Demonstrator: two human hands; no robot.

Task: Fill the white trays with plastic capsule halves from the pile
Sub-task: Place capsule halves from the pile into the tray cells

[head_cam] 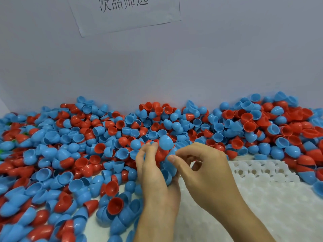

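A wide pile of blue and red plastic capsule halves (87,137) covers the table from the left edge to the far right, up against the wall. A white tray (272,194) with round sockets lies at the lower right, its visible sockets bare. My left hand (153,173) is at the centre, curled around a handful of blue and red capsule halves (164,154), with one blue half (166,142) standing out on top. My right hand (208,170) is just to its right, over the tray's left edge, thumb and fingers pinching at the handful.
A grey wall (174,70) rises right behind the pile, with a sheet of paper (125,13) bearing printed characters taped to it. Loose halves lie along the tray's far and right edges (307,172). A little green shows in the pile at the far left (3,151).
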